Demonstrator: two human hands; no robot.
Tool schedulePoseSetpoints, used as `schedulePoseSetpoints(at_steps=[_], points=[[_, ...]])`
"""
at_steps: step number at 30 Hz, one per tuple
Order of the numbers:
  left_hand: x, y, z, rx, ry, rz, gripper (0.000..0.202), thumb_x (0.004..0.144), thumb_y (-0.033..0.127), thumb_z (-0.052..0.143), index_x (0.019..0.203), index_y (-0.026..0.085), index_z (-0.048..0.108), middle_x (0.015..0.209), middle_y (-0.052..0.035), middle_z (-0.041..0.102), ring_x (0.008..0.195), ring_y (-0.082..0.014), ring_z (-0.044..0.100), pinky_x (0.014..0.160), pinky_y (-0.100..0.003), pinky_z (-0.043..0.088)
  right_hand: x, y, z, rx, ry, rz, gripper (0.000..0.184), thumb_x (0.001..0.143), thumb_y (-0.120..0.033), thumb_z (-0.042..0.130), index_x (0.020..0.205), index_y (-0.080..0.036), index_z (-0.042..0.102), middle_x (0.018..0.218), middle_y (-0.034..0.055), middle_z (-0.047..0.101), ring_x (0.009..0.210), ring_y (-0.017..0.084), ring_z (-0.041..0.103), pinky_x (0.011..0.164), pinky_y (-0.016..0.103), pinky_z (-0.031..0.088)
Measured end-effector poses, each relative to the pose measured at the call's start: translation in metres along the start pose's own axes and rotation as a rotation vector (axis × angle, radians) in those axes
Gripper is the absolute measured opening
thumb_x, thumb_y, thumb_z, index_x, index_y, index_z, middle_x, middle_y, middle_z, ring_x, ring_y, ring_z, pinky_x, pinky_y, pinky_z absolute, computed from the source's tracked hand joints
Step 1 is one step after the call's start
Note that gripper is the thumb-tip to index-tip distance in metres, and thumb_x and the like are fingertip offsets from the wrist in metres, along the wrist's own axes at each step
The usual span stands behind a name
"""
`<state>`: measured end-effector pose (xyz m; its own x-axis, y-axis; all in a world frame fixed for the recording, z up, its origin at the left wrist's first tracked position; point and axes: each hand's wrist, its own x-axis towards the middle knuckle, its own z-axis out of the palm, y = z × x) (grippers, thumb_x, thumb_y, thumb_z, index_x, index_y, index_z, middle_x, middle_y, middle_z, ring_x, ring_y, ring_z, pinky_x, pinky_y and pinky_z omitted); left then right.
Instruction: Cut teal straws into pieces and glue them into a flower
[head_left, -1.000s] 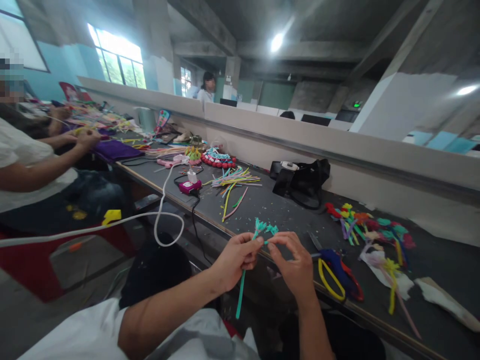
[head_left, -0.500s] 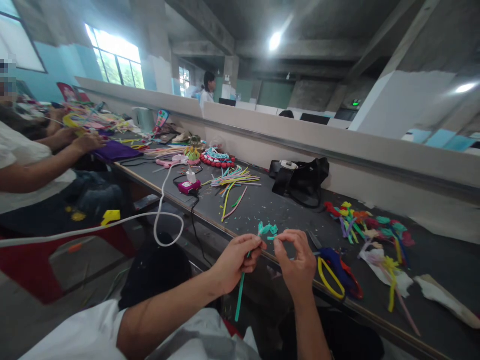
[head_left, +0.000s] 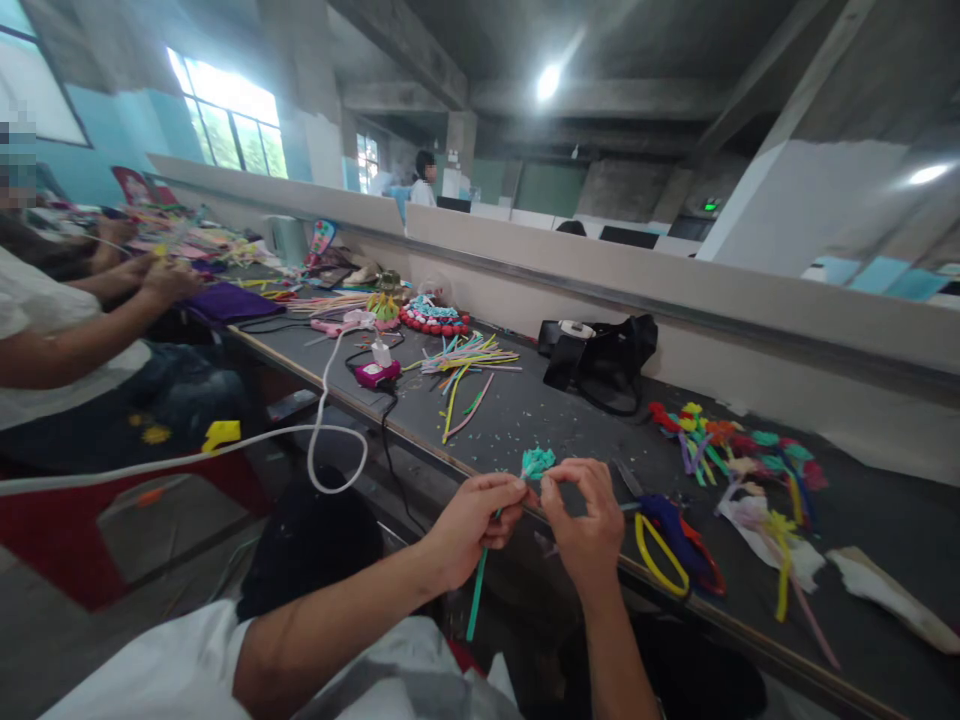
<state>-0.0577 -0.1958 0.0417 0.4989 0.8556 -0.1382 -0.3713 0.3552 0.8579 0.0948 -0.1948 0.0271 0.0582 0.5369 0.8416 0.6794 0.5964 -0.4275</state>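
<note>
My left hand (head_left: 474, 522) is closed around a teal pipe cleaner (head_left: 475, 597) whose stem hangs down below the fist. Its curled, fuzzy top end (head_left: 537, 461) sticks up between both hands. My right hand (head_left: 586, 518) pinches that top end with thumb and fingers. Both hands hover at the front edge of the dark work table (head_left: 540, 410).
Scissors with yellow, blue and red handles (head_left: 673, 545) lie right of my hands. Finished pipe-cleaner flowers (head_left: 739, 458) are piled further right. Loose coloured stems (head_left: 466, 366), a black bag (head_left: 604, 362), a pink device with a white cable (head_left: 379, 372), and another person's arms (head_left: 90, 320) lie left.
The spread teal tips have been curled into a tight bunch. My hands have drawn closer together and dropped slightly.
</note>
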Motion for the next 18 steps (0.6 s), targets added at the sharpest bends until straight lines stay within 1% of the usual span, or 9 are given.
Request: schedulePoseSetpoints(at_steps=[8, 18], points=[[0.0013, -0.0008, -0.0005, 0.020, 0.008, -0.008, 0.023, 0.079, 0.035, 0.063, 0.073, 0.013, 0.060, 0.050, 0.0093, 0.026, 0.043, -0.0039, 0.015, 0.043, -0.023, 0.006, -0.0004, -0.0008, 0.0018, -0.006, -0.004, 0.003, 0.008, 0.083, -0.016, 0.059, 0.077, -0.021, 0.056, 0.080, 0.0004, 0.059, 0.085, 0.017, 0.054, 0.082, 0.036, 0.042], [0.0027, -0.0008, -0.0024, 0.050, 0.000, -0.027, 0.022, 0.078, 0.033, 0.064, 0.071, 0.013, 0.059, 0.048, 0.0105, 0.021, 0.043, -0.0041, 0.012, 0.043, -0.023, 0.006, -0.0004, -0.0023, 0.0012, 0.015, -0.010, 0.042, 0.010, 0.083, -0.016, 0.058, 0.074, -0.021, 0.055, 0.078, -0.0001, 0.058, 0.083, 0.017, 0.053, 0.080, 0.034, 0.042]])
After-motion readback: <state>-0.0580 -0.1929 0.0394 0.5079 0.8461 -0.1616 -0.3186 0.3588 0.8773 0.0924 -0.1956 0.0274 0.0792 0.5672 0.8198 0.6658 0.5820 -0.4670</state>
